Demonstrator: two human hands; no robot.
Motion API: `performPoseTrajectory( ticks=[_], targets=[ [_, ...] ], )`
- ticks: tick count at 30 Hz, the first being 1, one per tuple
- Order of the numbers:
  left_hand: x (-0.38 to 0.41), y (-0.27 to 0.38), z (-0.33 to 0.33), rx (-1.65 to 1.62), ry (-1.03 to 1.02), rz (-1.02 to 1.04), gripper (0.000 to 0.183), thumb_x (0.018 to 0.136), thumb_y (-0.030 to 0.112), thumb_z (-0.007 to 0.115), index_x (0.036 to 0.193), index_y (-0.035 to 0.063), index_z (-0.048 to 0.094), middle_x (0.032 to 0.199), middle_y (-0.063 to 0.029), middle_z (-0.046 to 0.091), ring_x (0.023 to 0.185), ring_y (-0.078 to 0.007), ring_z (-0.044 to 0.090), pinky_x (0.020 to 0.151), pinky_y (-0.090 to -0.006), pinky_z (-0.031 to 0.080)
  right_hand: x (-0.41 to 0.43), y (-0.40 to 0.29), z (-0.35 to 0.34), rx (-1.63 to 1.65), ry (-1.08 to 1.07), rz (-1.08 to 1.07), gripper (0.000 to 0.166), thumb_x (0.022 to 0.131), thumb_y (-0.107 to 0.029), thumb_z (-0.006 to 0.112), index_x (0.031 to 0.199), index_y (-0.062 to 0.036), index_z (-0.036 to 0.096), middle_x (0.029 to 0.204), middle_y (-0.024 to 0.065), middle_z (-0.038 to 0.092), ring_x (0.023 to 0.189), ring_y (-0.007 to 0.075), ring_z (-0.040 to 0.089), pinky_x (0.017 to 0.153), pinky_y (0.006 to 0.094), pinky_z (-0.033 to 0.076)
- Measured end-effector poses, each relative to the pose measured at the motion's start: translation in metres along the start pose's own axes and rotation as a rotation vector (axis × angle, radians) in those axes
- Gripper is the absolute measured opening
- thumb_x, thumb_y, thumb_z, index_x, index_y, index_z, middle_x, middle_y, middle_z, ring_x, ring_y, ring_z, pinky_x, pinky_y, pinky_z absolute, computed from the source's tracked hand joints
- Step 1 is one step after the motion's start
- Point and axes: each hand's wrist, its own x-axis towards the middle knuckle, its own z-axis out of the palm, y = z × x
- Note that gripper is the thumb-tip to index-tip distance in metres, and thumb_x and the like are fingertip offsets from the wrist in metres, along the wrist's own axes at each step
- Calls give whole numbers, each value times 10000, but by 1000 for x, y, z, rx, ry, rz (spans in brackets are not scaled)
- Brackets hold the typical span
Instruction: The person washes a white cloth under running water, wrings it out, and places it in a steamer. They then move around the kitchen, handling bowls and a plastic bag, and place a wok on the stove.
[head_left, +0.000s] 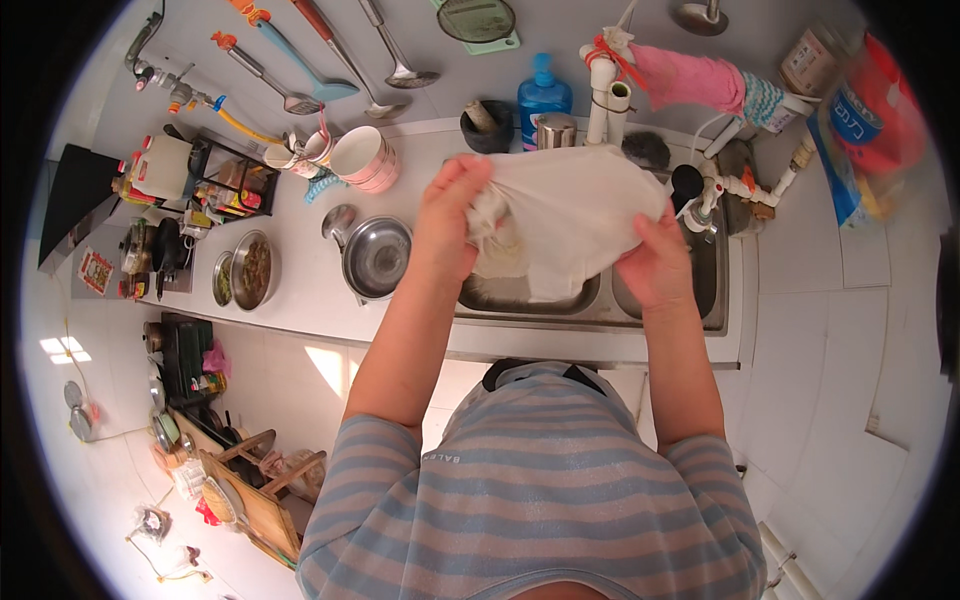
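Observation:
A thin whitish cloth or bag (577, 202) is spread between my two hands above the double-basin steel sink (525, 296); which of the two it is, I cannot tell. My left hand (454, 217) grips its left end, where the material is bunched and something pale and reddish shows. At the right edge, my right hand (658, 259) pinches it between thumb and fingers. Left of my left hand stands a steel bowl (377, 257), with a steel ladle (339, 220) beside it.
Stacked pink bowls (365, 160), a dark stone mortar (487, 126), a blue pump bottle (544, 97) and a steel cup (556, 131) stand along the wall. Two dishes of food (252, 270) sit at the counter's left. White pipes (600, 97) rise behind the sink.

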Motion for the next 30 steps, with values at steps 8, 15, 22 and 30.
performPoseTrajectory(
  ticks=[8,15,22,30],
  targets=[
    [7,42,-29,-226,-185,78,142,876,206,500,895,67,523,793,-35,577,546,-105,477,405,-225,320,-12,-9,-65,-159,124,27,327,794,-2,586,1071,-150,493,956,16,562,938,150,534,822,291,413],
    [11,55,-13,-7,-353,-90,122,848,183,521,907,76,525,778,-6,561,617,-71,521,441,-201,353,-19,-3,-87,-979,139,5,374,758,-63,647,1110,-74,521,959,-2,544,938,85,496,832,247,395],
    [9,55,1,326,-571,-115,94,806,147,599,856,92,542,770,21,559,697,-64,528,598,-206,408,19,1,43,-841,-485,-21,444,730,-102,684,1134,-29,517,923,1,520,888,102,490,830,248,399],
    [14,100,-32,507,-184,247,61,823,101,615,871,103,578,801,23,592,743,-56,555,659,-202,436,27,-57,7,-978,-286,163,96,800,-95,630,842,-46,558,825,1,532,766,69,505,676,210,396]
  ],
)
